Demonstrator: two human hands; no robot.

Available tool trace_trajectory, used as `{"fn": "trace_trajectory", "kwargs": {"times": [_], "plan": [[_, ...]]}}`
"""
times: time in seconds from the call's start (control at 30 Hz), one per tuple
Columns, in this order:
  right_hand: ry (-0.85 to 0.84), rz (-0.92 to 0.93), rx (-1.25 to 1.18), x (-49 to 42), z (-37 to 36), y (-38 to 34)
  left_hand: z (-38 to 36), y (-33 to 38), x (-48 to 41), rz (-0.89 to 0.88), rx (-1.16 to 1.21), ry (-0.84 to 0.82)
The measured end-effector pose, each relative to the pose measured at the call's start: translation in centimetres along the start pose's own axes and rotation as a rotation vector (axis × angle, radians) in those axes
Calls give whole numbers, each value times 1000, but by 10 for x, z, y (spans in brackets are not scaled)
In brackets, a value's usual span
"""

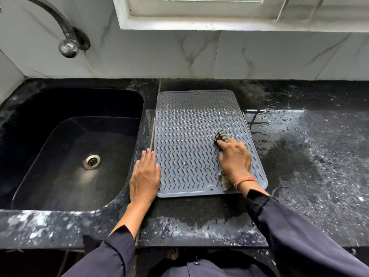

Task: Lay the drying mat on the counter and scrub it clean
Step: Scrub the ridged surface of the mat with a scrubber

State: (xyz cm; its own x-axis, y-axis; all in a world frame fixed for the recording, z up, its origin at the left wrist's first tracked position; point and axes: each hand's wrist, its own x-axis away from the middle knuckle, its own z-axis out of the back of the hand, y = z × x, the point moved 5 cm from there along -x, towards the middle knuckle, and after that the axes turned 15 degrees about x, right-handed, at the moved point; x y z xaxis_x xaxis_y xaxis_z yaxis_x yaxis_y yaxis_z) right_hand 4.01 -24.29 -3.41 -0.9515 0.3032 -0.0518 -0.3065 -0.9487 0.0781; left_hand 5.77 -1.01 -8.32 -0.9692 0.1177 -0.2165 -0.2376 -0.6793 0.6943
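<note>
The black sink (40,100), left, shows a metal drain (92,161); the grey drying mat (189,136) lies flat on the tabletop (309,156) just right of it. The left hand (145,176) rests flat at the mat's left edge, grip spread; the right hand (235,156) pinches a dark scrubber (221,135) in its grip on the mat.
</note>
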Motion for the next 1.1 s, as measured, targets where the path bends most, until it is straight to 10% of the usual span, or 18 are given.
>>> {"fn": "trace_trajectory", "kwargs": {"times": [0.33, 0.6, 0.9, 1.1], "plan": [[-1, 453, -219, 38, 17, -126, 4, -3, 0, -7, -6, -32], [6, 29, -64, 15, 0, -39, 5, 2, 2, 6, 31, 23], [3, 455, -226, 41, 9, -124, 5, -3, -1, 2, 24, -59], [-7, 33, -21, 16, 1, -29, 9, -4, 12, -16, 42, -45]]}}
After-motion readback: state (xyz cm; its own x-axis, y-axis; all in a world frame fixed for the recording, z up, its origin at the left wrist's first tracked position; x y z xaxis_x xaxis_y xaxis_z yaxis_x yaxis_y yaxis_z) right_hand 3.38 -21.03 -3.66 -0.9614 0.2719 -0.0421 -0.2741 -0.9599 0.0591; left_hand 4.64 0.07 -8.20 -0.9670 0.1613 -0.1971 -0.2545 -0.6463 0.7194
